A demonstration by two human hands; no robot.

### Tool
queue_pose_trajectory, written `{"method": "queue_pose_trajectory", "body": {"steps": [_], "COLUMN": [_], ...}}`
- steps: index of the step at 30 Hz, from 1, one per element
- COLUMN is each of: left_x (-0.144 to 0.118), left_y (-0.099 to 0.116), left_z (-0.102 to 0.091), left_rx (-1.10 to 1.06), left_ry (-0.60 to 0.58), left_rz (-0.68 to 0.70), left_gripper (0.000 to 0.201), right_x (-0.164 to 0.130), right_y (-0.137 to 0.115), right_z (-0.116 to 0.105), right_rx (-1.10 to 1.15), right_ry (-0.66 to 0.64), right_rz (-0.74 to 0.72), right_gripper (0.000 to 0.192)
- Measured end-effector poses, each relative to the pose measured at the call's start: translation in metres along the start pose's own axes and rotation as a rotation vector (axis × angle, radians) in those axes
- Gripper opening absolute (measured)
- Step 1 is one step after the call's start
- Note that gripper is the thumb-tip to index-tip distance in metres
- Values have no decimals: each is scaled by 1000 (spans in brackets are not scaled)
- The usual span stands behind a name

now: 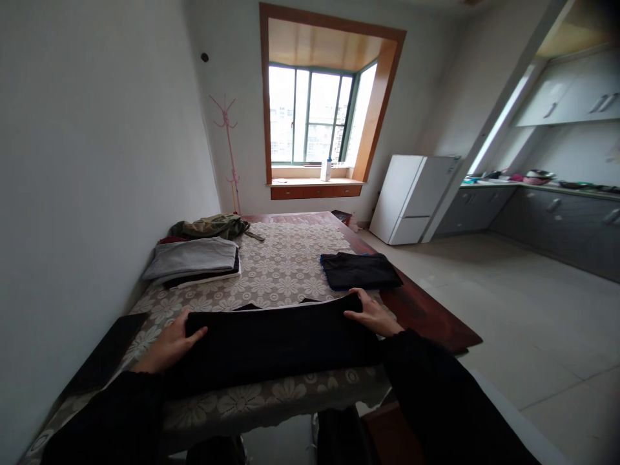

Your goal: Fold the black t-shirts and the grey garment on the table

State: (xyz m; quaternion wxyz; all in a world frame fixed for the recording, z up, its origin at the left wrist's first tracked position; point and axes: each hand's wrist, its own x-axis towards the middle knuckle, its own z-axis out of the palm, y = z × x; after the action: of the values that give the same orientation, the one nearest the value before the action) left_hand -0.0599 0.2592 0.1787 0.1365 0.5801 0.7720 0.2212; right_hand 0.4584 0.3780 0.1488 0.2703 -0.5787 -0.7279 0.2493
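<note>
A black folded garment (276,342) spans the near side of the table, with a thin white edge along its top. My left hand (169,342) grips its upper left corner, thumb on the front and fingers behind. At the upper right corner, my right hand (372,315) pinches the cloth in the same way. The garment's far edge is raised slightly, and small dark points of cloth show behind it. Its exact kind cannot be made out. Beyond my right hand lies a dark folded garment (361,270) with a blue edge.
A lace tablecloth (285,258) covers much of the reddish wooden table (431,310). Folded clothes (194,258), grey on top, are stacked at the left by the wall, with an olive cloth item (210,226) behind. A white fridge (411,197) stands beyond the table, right.
</note>
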Motion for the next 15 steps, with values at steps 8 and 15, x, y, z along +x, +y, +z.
{"method": "queue_pose_trajectory", "body": {"steps": [8,15], "left_x": [-9,30], "left_y": [5,3], "left_z": [2,-11], "left_rx": [-125,43], "left_ry": [122,235], "left_rz": [-5,-79], "left_gripper": [27,39], "right_x": [6,56], "right_y": [-15,-31], "right_z": [-11,-1], "right_rx": [48,-2], "right_ry": [-101,30], "right_rz": [-190,-191], "right_gripper": [53,49]}}
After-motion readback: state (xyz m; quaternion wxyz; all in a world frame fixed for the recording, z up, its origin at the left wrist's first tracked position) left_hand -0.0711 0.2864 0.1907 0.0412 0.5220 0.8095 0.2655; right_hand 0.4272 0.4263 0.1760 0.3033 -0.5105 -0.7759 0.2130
